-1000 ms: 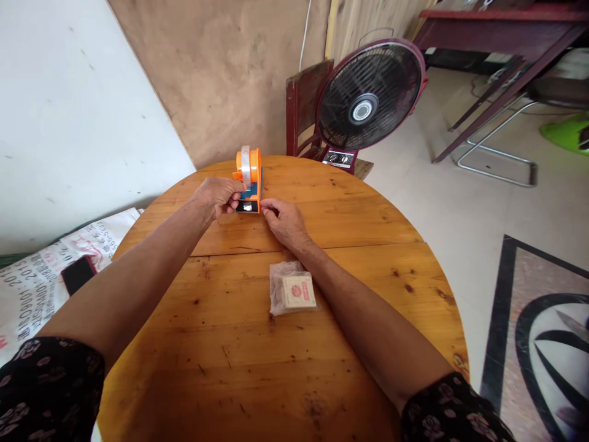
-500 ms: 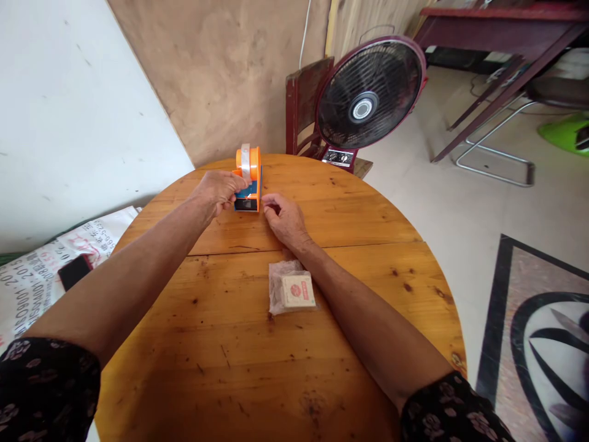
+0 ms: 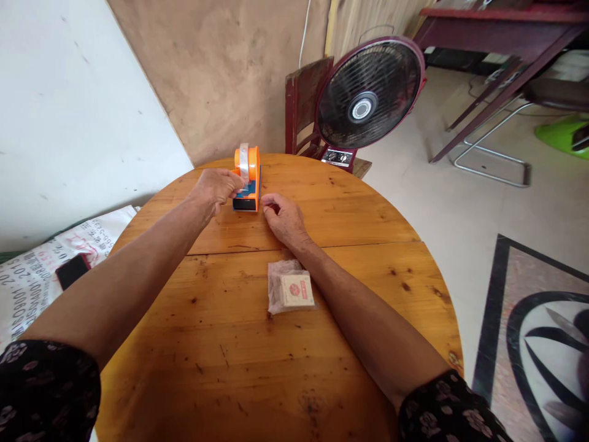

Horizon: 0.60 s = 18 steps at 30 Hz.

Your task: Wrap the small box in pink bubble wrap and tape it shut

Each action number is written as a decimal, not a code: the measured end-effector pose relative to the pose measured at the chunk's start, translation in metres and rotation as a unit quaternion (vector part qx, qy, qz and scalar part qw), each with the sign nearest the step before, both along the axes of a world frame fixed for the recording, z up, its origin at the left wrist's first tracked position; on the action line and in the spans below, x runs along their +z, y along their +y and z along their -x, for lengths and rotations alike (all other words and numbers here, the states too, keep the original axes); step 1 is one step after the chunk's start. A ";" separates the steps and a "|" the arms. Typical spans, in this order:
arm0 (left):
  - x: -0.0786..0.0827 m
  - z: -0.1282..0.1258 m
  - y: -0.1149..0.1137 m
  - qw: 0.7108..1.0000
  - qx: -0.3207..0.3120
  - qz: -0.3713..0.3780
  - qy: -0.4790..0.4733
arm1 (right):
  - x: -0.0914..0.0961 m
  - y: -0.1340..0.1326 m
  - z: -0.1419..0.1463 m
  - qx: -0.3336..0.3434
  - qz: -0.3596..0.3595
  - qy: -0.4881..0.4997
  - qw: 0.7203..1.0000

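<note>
An orange and blue tape dispenser [image 3: 249, 181] with a roll of clear tape stands at the far side of a round wooden table [image 3: 221, 344]. My left hand [image 3: 212, 188] rests against the dispenser's left side, its fingers curled at the tape. My right hand [image 3: 284, 218] lies on the table just right of the dispenser, fingers curled, close to its front corner; whether it pinches tape is unclear. A small clear plastic packet [image 3: 289, 293] with a beige card and red mark inside lies on the table beside my right forearm.
A dark red standing fan [image 3: 368, 98] and a wooden chair [image 3: 301, 110] stand behind the table. A printed white sack [image 3: 32, 270] with a black phone [image 3: 71, 271] lies at the left. A dark red desk [image 3: 501, 37] and metal chair frame stand at the back right.
The view has shifted slightly. Both hands stay at the dispenser, with the left hand a little higher against its side.
</note>
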State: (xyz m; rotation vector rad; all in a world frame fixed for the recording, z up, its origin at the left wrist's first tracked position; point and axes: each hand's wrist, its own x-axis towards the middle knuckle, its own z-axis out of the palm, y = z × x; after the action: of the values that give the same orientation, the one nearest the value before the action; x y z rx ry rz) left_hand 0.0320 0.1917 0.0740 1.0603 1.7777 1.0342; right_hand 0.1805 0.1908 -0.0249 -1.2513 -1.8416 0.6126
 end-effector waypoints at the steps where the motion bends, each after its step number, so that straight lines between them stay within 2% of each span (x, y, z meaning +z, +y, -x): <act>1: -0.001 0.002 0.002 1.000 -0.002 0.008 -0.007 | -0.001 0.001 0.000 0.000 0.000 0.005 1.000; 5: -0.003 0.010 0.007 0.999 -0.018 0.030 -0.028 | 0.000 0.003 -0.001 -0.014 -0.021 0.060 0.998; 9: -0.002 0.011 0.006 0.997 -0.031 0.040 -0.055 | 0.015 0.003 -0.003 0.006 -0.031 0.093 0.995; 15: 0.000 0.011 0.005 0.991 -0.039 0.069 -0.109 | 0.042 0.000 -0.003 0.037 -0.029 0.019 0.999; 18: -0.002 0.014 0.005 0.987 -0.037 0.076 -0.136 | 0.050 -0.001 -0.001 0.042 -0.001 -0.020 0.999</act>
State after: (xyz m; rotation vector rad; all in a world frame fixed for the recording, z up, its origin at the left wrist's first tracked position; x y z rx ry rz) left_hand 0.0182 0.1970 0.0718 0.8423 1.5578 0.9334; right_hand 0.1814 0.1896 0.0252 -1.1988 -1.9353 0.6352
